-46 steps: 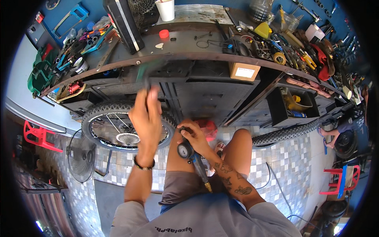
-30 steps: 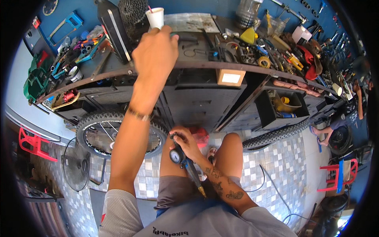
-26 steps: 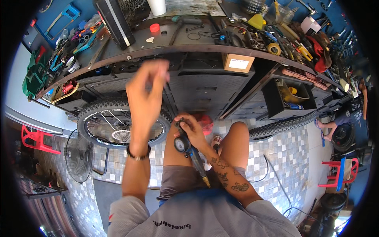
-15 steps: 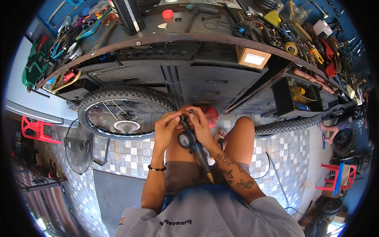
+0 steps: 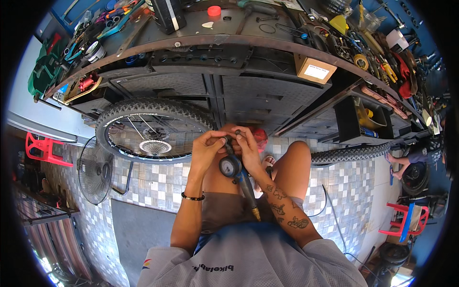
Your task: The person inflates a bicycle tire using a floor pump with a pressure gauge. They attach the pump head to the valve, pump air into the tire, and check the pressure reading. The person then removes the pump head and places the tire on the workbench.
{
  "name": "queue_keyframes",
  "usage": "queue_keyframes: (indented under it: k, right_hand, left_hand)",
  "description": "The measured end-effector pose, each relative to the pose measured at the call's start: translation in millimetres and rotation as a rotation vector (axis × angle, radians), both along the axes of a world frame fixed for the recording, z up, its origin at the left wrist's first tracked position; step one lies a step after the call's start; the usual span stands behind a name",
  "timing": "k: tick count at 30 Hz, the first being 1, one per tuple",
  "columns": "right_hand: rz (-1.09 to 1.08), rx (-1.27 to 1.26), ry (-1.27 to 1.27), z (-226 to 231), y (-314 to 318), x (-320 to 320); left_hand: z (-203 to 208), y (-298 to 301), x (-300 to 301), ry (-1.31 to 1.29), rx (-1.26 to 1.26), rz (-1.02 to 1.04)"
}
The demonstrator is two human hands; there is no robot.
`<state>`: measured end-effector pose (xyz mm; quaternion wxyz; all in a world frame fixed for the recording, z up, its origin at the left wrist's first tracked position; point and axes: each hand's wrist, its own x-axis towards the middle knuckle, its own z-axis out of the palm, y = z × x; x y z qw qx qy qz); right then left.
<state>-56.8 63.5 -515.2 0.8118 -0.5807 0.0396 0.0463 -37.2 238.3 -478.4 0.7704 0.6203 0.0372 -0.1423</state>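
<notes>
A tire inflator (image 5: 245, 187) with a round dial gauge (image 5: 230, 166) lies above my lap, its brass-coloured end toward my body. My left hand (image 5: 208, 147) is closed on the inflator's far, dark end. Close beside it, my right hand (image 5: 246, 146) pinches a small dark part (image 5: 237, 132) between thumb and fingertips; its exact kind is too small to tell. Fingers hide most of where the part and the inflator's end meet. Just beyond my left hand stands a bicycle wheel (image 5: 155, 104) with a knobby tire and a cassette (image 5: 154, 147), leaning by the workbench.
The workbench (image 5: 201, 42) crosses ahead, loaded with tools, a black bottle (image 5: 165, 14) and a cardboard box (image 5: 314, 70). Another knobby tire (image 5: 351, 154) is at right, near another person's leg (image 5: 400, 165). A fan (image 5: 95, 172) and red stools (image 5: 45, 149) stand around the tiled floor.
The view has shifted slightly, so the bench items appear a little further right. Both hands stay together at the inflator's far end, with only small finger movements.
</notes>
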Motion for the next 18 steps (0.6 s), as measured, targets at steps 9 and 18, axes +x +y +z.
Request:
queue_keyframes:
  k: [9, 18]
  right_hand:
    - [0.078, 0.355, 0.056, -2, -14, 3]
    - [0.069, 0.547, 0.069, -29, -10, 5]
  left_hand:
    - [-4, -3, 1, -0.239, 0.005, -0.066]
    - [7, -18, -10, -0.257, 0.223, 0.026]
